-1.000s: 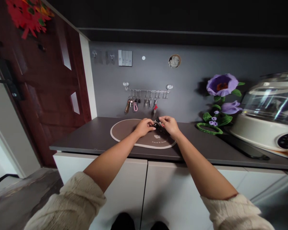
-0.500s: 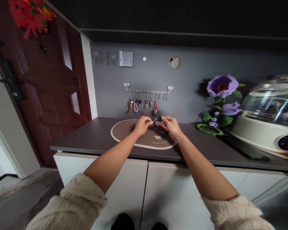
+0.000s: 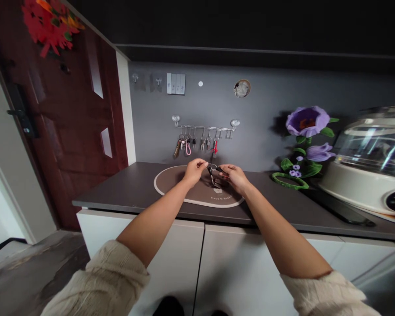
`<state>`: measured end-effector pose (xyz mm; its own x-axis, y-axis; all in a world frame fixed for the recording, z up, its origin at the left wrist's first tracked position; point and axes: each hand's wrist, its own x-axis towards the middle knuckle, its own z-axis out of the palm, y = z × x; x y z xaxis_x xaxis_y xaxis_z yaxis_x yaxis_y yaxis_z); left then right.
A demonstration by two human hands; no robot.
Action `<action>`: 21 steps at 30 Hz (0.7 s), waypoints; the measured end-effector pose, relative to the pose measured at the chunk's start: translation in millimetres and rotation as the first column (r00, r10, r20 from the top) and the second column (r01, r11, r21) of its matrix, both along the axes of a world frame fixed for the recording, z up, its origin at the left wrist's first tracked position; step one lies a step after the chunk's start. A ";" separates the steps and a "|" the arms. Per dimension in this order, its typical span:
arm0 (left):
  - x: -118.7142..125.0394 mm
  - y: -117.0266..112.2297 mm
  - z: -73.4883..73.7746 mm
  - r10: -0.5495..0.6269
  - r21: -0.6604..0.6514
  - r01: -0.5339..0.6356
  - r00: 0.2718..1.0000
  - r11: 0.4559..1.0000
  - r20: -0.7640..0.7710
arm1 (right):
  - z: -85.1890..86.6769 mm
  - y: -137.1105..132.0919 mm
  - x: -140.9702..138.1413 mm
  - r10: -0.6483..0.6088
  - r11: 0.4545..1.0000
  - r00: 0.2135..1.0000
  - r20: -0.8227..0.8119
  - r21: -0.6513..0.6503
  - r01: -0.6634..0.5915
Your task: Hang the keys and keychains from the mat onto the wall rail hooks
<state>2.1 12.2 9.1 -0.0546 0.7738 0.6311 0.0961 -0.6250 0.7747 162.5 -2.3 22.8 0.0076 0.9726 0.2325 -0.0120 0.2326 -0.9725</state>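
Note:
Above the oval brown mat (image 3: 171, 181), my two hands hold a bunch of keys between them. My left hand (image 3: 194, 171) pinches the left side of the metal key ring (image 3: 213, 167) with thumb and fingertips. On the other side, my right hand (image 3: 236, 176) is closed round a dark and red piece attached to the ring, mostly covered by the fingers. A dark-headed key (image 3: 212, 176) dangles from the ring, its tip pointing down toward the mat.
Behind my hands, a hook rail (image 3: 206, 127) on the grey wall carries several key sets. To the right stand a purple flower ornament (image 3: 307, 122), a black phone-like slab (image 3: 352, 214) and a white appliance (image 3: 355, 182). A dark red door (image 3: 69, 131) is at left.
The ring now shows plainly between my hands, and a key hangs down from it. My right hand has turned and covers more of the dark and red piece.

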 end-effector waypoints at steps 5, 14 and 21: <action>0.9 -1.2 0.7 -0.075 -0.056 0.082 0.991 0.995 0.113 | -3.4 0.1 -2.1 0.054 0.999 0.993 0.110 -0.012 -0.053; 0.6 -1.5 1.7 -0.118 -0.138 0.146 0.974 0.980 0.194 | -11.0 3.8 -4.0 0.093 0.983 0.961 0.261 0.128 -0.130; 1.7 -3.8 1.0 -0.166 -0.151 0.202 0.961 0.968 0.224 | -5.0 -1.0 -7.3 0.118 0.939 0.964 0.240 0.288 -0.187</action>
